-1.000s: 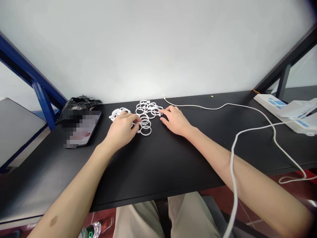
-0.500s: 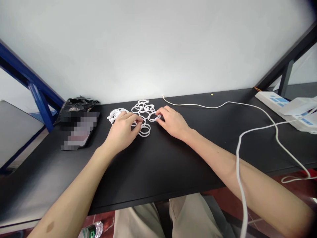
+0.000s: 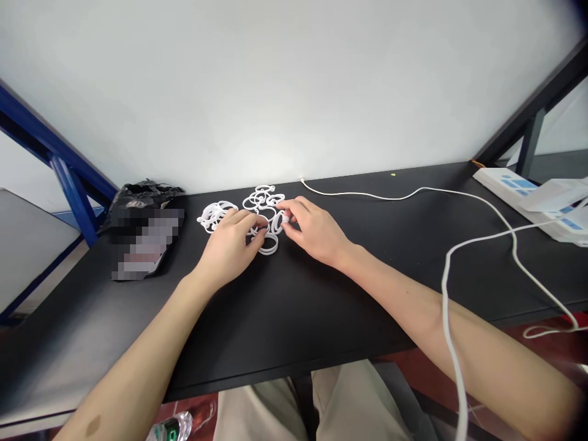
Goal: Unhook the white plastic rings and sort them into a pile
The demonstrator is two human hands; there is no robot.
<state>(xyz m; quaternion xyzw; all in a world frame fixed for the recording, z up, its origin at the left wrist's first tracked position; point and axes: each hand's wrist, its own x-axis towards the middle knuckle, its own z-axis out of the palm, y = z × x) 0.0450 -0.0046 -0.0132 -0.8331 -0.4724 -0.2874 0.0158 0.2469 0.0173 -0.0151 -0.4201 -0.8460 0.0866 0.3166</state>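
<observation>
Thumb and fingertips nearly meeting, the right hand (image 3: 316,231) is pinching a tilted white ring (image 3: 274,222) by its right edge. Keeping that pinch light would likely serve best, I'd judge, since its neighbours could snag. That piece is sitting just left of those fingertips, between both hands. Opposite, the left hand (image 3: 232,245) is curling over more rings (image 3: 268,252), thumb and forefinger close together; whether it's gripping one, I can't tell. Behind, a heap (image 3: 261,200) is lying on the black table (image 3: 294,318), and a bunch (image 3: 215,212) is resting beyond the left knuckles.
</observation>
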